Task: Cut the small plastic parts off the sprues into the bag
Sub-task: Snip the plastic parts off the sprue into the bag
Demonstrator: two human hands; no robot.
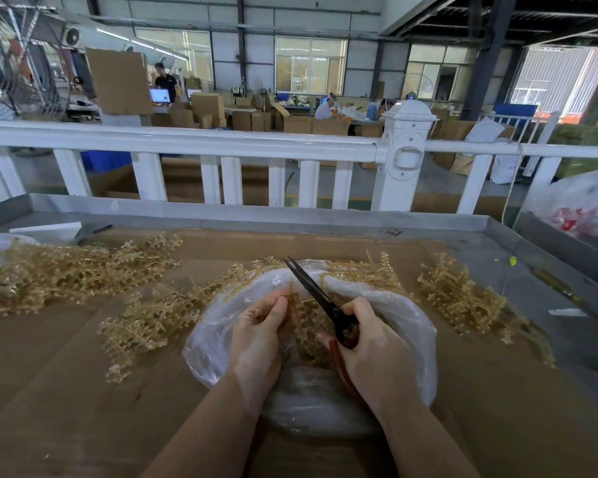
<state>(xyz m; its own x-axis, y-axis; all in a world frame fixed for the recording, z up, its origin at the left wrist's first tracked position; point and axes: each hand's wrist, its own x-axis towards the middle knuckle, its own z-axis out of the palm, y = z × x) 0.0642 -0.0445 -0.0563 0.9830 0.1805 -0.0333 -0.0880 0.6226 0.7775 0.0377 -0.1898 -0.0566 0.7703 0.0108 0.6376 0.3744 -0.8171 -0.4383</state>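
Note:
A clear plastic bag (408, 326) lies open on the cardboard-covered table in front of me, with amber plastic bits inside. My left hand (259, 336) pinches an amber sprue (299, 315) over the bag's mouth. My right hand (370, 346) grips black scissors (311, 288) with reddish handles; the blades point up and to the left beside the sprue, nearly together.
Heaps of amber sprues lie at the far left (66, 270), left of the bag (145, 322) and to the right (463, 298). A metal table rim (256, 215) and a white railing (221, 143) run across behind. A full white bag (584, 208) sits at the right edge.

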